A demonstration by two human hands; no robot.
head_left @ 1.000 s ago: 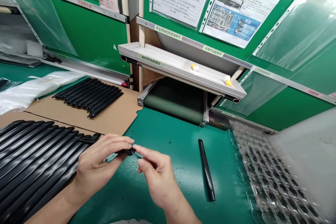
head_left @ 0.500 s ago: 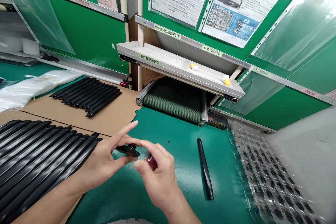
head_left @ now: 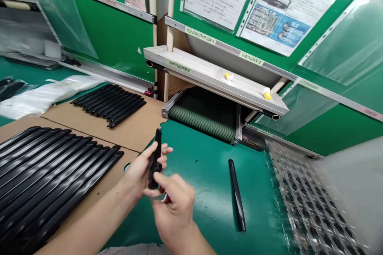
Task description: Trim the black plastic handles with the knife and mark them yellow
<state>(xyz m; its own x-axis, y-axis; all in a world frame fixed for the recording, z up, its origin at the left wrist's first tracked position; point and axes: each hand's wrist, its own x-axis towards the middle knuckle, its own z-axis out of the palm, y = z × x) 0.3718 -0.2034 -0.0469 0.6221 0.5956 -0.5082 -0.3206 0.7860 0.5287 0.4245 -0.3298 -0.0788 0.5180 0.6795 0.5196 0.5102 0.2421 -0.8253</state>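
Observation:
My left hand (head_left: 140, 171) holds a small black plastic part (head_left: 155, 153) on end, its thumb on one side and its fingers behind. Curled close against the lower end of this part is my right hand (head_left: 176, 199), its thumb near the plastic. Inside its fist shows a bit of a small red-and-silver tool (head_left: 166, 197); most of it is hidden, so its kind is unclear. A single long black plastic piece (head_left: 237, 195) lies on the green table to the right of my hands.
On cardboard (head_left: 131, 133) at the left lie a row of long glossy black pieces (head_left: 56, 175) and a row of shorter ones (head_left: 109, 103). A conveyor belt (head_left: 206, 113) runs under a white shelf (head_left: 209, 75). Clear blister trays (head_left: 314, 203) stand right.
My left hand has turned the black part from lying level to standing on end. The right hand has come round to its lower end. The view has shifted slightly.

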